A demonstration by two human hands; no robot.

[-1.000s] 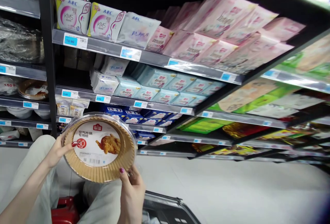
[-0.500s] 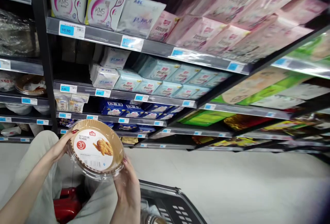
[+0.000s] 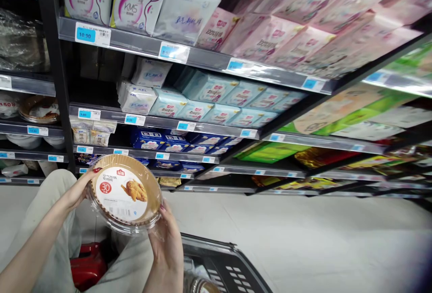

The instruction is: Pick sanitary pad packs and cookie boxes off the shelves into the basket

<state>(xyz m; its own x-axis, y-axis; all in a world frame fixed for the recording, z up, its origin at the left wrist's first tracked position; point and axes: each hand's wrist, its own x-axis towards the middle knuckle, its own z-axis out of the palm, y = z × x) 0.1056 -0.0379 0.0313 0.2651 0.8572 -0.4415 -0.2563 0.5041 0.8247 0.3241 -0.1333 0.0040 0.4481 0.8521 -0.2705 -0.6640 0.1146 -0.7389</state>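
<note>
A round clear-lidded pack of brown paper liners point(image 3: 124, 192), with a white label showing fried chicken and a red "30", is held up between both hands at lower left. My left hand point(image 3: 79, 189) grips its left rim with the fingers curled over the edge. From below, my right hand point(image 3: 168, 239) clasps the pack's lower right rim. The pack tilts slightly, label facing me.
Dark store shelves point(image 3: 151, 52) hold white, pink and light-blue packs with blue price tags. A black shopping basket point(image 3: 222, 266) sits below my right hand, something red point(image 3: 86, 268) beside it. A similar round pack point(image 3: 38, 109) lies on the left shelf. Pale floor stretches right.
The pack has come down a little and away from the camera, tilting slightly. The view has dropped, showing more of the basket. Both hands keep their grip.
</note>
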